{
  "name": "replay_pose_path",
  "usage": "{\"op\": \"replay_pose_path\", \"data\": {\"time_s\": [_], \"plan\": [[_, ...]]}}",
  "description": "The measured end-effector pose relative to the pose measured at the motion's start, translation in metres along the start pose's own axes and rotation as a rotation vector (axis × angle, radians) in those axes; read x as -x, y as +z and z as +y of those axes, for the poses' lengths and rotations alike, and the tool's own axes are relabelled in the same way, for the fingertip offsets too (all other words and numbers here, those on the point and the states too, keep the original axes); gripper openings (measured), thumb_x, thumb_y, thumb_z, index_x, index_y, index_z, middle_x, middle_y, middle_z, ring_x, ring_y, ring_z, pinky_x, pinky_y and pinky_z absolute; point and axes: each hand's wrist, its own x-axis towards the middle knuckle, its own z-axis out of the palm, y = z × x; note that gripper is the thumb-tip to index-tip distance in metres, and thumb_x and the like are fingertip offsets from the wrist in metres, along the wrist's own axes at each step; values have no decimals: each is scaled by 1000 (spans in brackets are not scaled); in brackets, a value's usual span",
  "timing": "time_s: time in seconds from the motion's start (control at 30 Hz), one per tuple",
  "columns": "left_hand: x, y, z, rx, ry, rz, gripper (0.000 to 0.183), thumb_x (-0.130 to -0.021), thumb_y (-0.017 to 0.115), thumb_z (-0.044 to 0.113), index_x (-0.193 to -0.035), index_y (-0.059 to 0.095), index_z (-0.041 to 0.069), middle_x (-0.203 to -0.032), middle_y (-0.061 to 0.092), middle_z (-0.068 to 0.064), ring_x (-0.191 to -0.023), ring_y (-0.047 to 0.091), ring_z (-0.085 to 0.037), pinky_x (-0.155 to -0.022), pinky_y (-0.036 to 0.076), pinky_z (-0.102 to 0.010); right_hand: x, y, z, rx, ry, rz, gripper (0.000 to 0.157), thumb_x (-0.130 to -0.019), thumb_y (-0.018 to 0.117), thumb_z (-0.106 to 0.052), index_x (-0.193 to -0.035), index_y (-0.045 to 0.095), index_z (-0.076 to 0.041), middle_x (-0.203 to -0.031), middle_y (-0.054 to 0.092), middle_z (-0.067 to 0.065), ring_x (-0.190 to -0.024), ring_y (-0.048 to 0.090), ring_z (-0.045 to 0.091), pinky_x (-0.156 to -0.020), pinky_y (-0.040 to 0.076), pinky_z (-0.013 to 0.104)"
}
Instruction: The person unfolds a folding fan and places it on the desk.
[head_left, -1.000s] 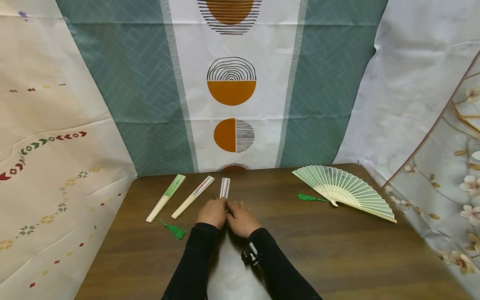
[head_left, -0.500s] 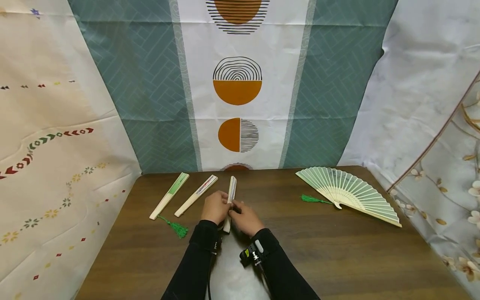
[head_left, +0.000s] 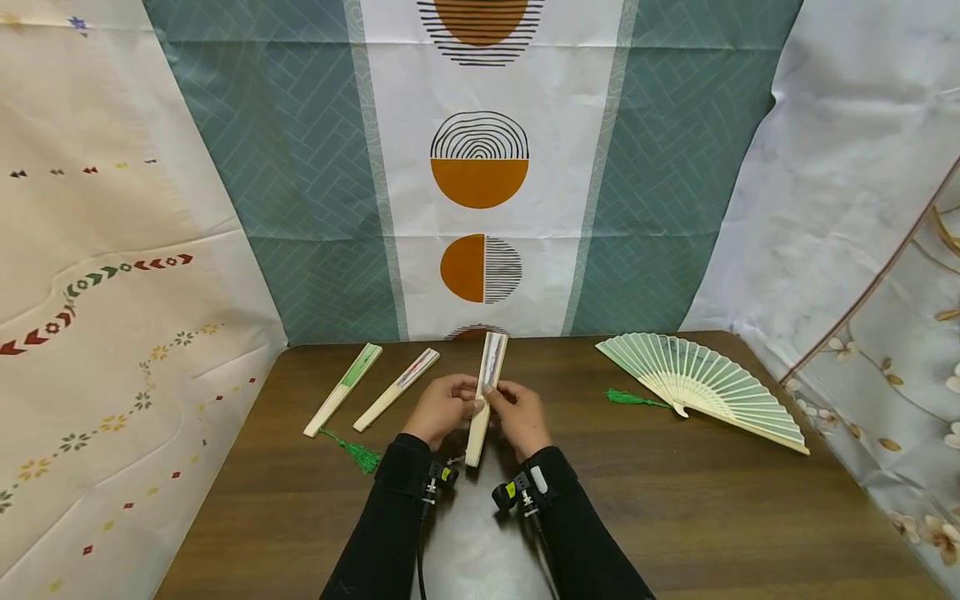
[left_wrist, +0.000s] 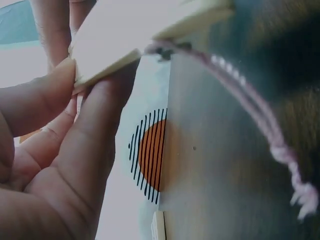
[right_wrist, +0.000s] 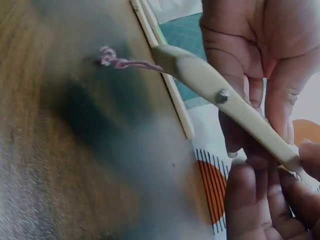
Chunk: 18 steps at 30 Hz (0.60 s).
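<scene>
You are in what looks like a cloth-walled recording booth: a teal-and-white cloth (head_left: pixel 315 167) hangs behind your wood-grain counter (head_left: pixel 712 517), a cream patterned cloth (head_left: pixel 97 417) left of the counter, a pale floral cloth (head_left: pixel 907 400) right of it, and you wear small wrist cameras (head_left: pixel 504 497).

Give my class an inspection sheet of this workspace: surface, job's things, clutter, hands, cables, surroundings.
Surface: brown wood-grain table.
Job's things: closed fan held up, with loose pink cord.
Clutter: nothing seen beyond a green-topped fan with tassel and white-topped fan at left, spread green fan at right.
Hands: left hand and right hand both pinch the closed fan.
Cables: black cable along each sleeve.
Surroundings: teal-and-white cloth behind, patterned cloth left, floral cloth right.
</scene>
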Motion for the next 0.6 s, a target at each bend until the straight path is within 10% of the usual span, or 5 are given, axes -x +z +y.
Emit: {"op": "replay_pose_path", "data": {"time_s": [0.6], "plan": [[2,-3,3,-26,-30,25,23,-116,69,17,-118,81,-3,-113,80,-16,-86,77,-17,-76,70,-34,5,-3,-8,-18,45,-39,32,-116,69,-22,-128,82,5,-116,81,20,-96,75,14,-71,72,30]]}}
